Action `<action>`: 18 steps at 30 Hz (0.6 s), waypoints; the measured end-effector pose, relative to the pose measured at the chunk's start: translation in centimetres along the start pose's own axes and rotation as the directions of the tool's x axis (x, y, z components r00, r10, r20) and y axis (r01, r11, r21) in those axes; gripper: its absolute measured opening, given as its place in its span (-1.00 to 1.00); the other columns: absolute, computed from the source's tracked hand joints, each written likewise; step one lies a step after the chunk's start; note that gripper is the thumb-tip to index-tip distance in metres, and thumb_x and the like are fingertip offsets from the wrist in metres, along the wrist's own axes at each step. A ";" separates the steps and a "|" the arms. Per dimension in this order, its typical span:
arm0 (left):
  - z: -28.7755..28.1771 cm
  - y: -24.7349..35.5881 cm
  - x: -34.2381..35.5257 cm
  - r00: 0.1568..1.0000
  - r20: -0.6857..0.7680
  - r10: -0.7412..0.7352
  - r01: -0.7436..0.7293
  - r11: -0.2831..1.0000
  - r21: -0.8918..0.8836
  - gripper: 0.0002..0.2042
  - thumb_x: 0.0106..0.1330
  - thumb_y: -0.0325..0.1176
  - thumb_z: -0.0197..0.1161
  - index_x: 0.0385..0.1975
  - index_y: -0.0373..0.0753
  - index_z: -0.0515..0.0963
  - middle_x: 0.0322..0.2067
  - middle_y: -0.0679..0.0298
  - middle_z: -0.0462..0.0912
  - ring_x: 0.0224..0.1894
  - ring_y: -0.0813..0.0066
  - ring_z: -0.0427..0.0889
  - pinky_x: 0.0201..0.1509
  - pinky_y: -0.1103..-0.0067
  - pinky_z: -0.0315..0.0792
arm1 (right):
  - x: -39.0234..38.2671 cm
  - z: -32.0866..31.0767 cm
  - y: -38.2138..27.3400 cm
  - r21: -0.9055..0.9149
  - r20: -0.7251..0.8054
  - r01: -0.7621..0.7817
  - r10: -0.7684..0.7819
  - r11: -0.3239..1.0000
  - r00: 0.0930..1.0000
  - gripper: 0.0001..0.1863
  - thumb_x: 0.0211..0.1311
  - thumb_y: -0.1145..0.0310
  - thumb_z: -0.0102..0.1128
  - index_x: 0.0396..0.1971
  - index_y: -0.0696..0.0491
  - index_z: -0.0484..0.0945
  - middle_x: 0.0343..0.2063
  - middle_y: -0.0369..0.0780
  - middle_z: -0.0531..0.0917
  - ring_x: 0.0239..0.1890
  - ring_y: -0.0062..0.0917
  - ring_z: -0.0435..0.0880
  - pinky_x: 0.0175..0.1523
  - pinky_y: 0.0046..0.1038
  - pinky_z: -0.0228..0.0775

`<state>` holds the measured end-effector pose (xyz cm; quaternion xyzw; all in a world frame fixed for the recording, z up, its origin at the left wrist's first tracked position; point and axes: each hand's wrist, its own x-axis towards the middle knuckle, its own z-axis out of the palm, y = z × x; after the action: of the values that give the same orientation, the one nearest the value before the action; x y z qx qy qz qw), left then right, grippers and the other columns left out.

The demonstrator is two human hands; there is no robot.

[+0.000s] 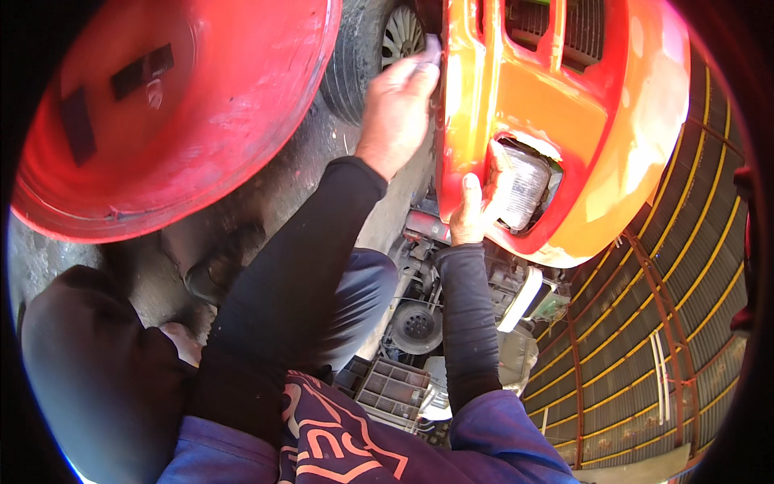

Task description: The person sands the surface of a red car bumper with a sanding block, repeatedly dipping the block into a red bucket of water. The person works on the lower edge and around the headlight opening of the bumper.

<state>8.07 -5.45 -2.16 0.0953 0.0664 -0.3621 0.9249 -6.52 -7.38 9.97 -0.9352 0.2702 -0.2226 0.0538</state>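
My left hand (397, 113) is closed on a small greyish pad (431, 50), held up at the left edge of a red-orange bumper (597, 185). My right hand (476, 202) grips that bumper lower down, its thumb on the front of the edge and its fingers at an opening with a clear rectangular lamp (522, 189) inside. The bumper's upper part has slatted grille openings (592, 32). Both forearms are in dark sleeves.
A large red round shell (258, 121) fills the upper left, beside a tyre and silver wheel (351, 77). Below the bumper are machinery, a small wheel (415, 327) and plastic crates (387, 387). A corrugated structure with yellow bars (653, 323) curves along the right.
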 end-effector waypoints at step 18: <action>-4.7 2.3 3.1 0.815 0.445 -0.371 0.518 0.811 -0.273 -0.78 0.50 -0.36 0.27 0.07 -0.12 0.49 -0.08 0.32 0.66 -0.17 0.50 0.62 -0.03 0.50 0.47 | 0.2 -0.1 -0.9 -0.010 0.010 -0.026 0.026 1.000 1.000 -0.27 0.23 0.06 0.33 0.28 0.25 0.47 0.26 -0.01 0.46 0.35 -0.21 0.41 0.49 -0.17 0.14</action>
<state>11.67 -4.81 -7.06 -0.1752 -0.0196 -0.5633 0.8072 -5.97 -6.69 10.33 -0.9329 0.2831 -0.2158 0.0534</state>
